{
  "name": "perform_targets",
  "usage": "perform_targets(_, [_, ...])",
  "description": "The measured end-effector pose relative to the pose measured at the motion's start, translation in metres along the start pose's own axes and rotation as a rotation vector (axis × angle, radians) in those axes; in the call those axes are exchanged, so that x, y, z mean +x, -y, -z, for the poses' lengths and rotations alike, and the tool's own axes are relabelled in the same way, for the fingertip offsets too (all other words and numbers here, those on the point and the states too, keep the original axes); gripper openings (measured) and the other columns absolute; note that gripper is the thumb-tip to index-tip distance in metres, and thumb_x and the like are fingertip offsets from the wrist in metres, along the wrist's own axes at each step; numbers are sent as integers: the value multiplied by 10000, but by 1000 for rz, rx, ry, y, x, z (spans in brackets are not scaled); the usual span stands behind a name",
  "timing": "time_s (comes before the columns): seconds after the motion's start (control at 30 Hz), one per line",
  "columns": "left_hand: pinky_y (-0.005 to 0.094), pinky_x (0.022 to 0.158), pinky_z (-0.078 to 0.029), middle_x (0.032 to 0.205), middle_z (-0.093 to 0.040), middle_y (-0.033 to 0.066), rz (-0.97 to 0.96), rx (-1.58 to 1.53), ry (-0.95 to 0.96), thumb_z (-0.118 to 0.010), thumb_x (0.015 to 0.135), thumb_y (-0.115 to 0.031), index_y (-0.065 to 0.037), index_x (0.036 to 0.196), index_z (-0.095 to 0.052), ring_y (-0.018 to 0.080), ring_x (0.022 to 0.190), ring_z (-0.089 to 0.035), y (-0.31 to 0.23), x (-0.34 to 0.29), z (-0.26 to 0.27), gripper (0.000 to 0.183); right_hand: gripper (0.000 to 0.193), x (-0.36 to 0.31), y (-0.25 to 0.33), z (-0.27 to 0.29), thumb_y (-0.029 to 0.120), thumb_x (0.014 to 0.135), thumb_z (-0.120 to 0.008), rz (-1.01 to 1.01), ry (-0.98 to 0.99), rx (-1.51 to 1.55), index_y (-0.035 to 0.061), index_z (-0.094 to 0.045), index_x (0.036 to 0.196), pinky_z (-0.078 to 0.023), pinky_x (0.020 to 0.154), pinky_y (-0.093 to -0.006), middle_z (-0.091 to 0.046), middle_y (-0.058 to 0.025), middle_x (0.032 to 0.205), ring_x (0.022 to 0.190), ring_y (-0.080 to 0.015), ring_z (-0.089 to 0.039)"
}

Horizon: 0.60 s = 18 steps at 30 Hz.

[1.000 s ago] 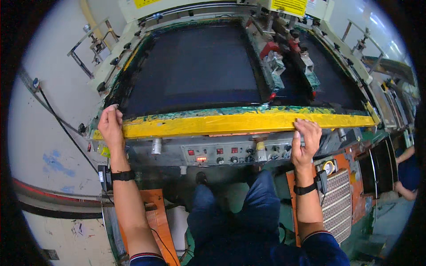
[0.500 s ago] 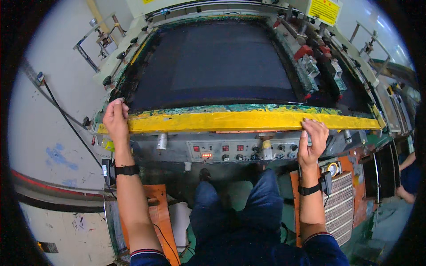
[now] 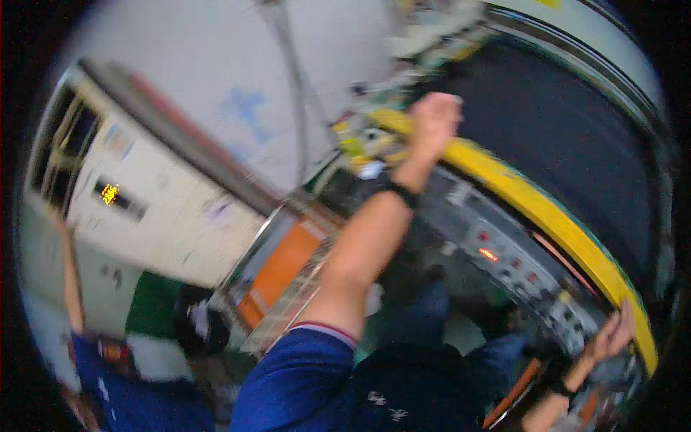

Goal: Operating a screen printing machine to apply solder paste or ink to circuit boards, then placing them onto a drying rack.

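A screen-printing machine's dark screen [image 3: 554, 129] fills the upper right, edged in front by a yellow bar [image 3: 533, 194]. At the bar's left end, by the screen's corner, lies my left hand [image 3: 434, 124]; motion smears its fingers, so their grip is unclear. My right hand [image 3: 609, 337] touches the near edge of the bar toward its right end, fingers stretched along it and thumb apart. Each wrist wears a black band. Below the bar runs a grey control panel [image 3: 515, 263] with knobs, red switches and a lit red display.
To the left, a co-worker in a dark blue shirt [image 3: 137, 381] reaches an arm up toward a pale cabinet [image 3: 173, 223] with a lit yellow display. An orange board [image 3: 284, 259] stands left of my legs. A dark cable [image 3: 295, 79] hangs along the pale wall.
My view has swung to the left, so the machine now sits tilted at the right. The co-worker and the cabinet's display have come into view. Both hands remain at the yellow bar.
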<state>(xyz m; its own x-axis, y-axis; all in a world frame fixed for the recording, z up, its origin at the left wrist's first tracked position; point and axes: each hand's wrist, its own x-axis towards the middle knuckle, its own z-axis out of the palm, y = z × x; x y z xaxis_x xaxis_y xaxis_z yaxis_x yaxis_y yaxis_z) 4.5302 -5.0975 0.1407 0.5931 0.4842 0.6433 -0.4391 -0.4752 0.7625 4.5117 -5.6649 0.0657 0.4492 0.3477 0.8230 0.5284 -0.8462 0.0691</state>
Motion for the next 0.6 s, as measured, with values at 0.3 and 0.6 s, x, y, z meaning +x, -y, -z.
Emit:
perform_targets(0.3, [290,524,-451,611,-590,71,-16,-28,-107,-554,844,-143,-6,800,-610,142,555,-577,-17,-8,14,155,245,12,35,6,17,918,-452,-37,-93,103,-86,-558,1114,-408,928,-388,-583,-202,1129,1033,-312,-554])
perform_targets(0.6, [187,497,-325,678,-536,-13,233,-52,-63,-515,916,-221,-42,929,-639,44,569,-429,-7,-9,39,218,240,63,83,7,62,745,-570,-165,-85,179,72,-628,977,-350,939,-420,-629,-82,1027,1003,-265,-551])
